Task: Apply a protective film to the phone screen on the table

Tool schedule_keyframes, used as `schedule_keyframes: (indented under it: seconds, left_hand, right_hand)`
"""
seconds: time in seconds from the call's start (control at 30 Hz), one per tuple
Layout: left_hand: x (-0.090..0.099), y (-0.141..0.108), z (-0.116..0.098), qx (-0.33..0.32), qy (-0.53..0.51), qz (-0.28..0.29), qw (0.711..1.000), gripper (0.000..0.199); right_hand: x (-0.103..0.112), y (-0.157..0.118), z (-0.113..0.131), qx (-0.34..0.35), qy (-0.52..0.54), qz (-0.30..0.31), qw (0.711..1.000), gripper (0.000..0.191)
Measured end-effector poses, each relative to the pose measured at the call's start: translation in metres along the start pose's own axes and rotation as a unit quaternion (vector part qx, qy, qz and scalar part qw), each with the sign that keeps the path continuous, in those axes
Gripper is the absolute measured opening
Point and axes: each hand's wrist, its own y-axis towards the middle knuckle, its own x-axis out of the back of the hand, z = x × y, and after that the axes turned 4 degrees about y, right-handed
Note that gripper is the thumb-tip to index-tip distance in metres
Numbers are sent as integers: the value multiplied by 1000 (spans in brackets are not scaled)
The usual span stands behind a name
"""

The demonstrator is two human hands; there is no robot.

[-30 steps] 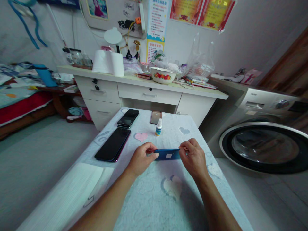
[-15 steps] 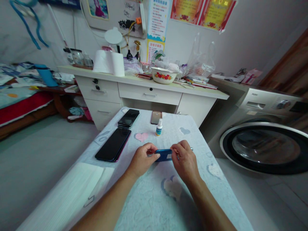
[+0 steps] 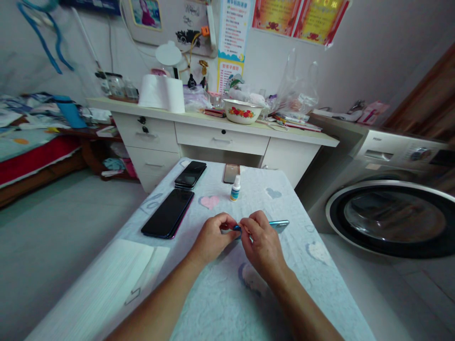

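Note:
My left hand point(image 3: 214, 235) pinches the left end of a small blue item point(image 3: 237, 228) over the cloth-covered table point(image 3: 213, 303). My right hand point(image 3: 262, 241) has its fingers closed at the right side of that item, touching it. Much of the blue item is hidden by the fingers. Behind my right hand, the end of a light blue phone point(image 3: 280, 225) sticks out to the right. A small white spray bottle point(image 3: 235, 188) stands upright beyond my hands. To the left lie a large dark phone point(image 3: 168, 213) and a stack of phones point(image 3: 190, 174).
A brown phone point(image 3: 232, 173) lies at the table's far edge. White folded paper point(image 3: 103, 279) covers the near left side. Behind are a desk point(image 3: 220, 135) with a flowered bowl point(image 3: 242, 112), and a washing machine point(image 3: 380, 156) at the right.
My right hand has moved left, close to my left fingertips. The blue item between the hands now shows much less, and more of the light blue phone shows at the right.

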Motion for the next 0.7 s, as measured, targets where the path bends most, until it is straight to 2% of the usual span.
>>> schedule_keyframes:
  seconds: [0.23, 0.7]
  left_hand:
    - [1, 0, 3, -8, 4, 13, 1000, 9]
    - [9, -2, 1, -17, 24, -5, 1000, 10]
  right_hand:
    - [9, 2, -9, -27, 5, -7, 1000, 17]
    - [19, 3, -30, -72, -29, -43, 996, 15]
